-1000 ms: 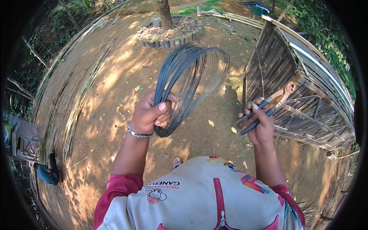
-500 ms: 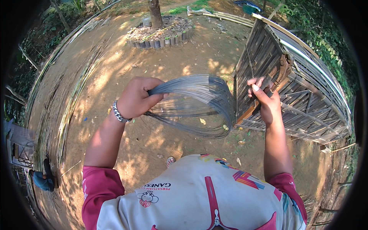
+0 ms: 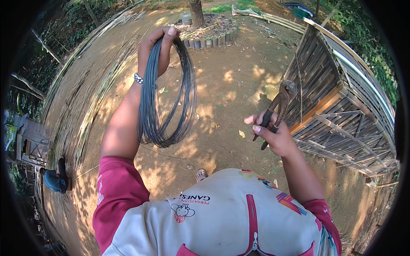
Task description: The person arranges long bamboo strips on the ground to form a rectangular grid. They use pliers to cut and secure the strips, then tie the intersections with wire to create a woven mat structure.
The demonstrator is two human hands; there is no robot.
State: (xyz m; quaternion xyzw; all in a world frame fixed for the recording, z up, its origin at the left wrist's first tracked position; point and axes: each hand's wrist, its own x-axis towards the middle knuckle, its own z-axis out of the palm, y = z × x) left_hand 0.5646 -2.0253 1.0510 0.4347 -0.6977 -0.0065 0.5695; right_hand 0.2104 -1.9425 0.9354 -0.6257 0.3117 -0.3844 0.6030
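A coil of thin dark wire (image 3: 147, 113) hangs in a long loop on the left, pinched at its top by my left hand (image 3: 157, 51), whose fingers are closed round the strands. One loose strand trails off below the coil. On the right, my right hand (image 3: 274, 138) is wrapped round the dark handles of a pair of rusty pincers (image 3: 282, 99), their head pointing up and away from me. The pincers are apart from the wire. Part of their handles is hidden by my fingers.
A bamboo-slat structure (image 3: 356, 106) stands to the right, close beyond the pincers. Long split bamboo strips (image 3: 92, 106) lie along the ground at left. A tree trunk (image 3: 196, 13) rises from a ringed bed at the back. Another person (image 3: 55, 180) crouches at far left by a small shed (image 3: 32, 143).
My left hand has risen and moved away from me, so the wire coil now hangs down instead of stretching sideways. The right hand with the pincers has lowered and moved inward, away from the bamboo structure.
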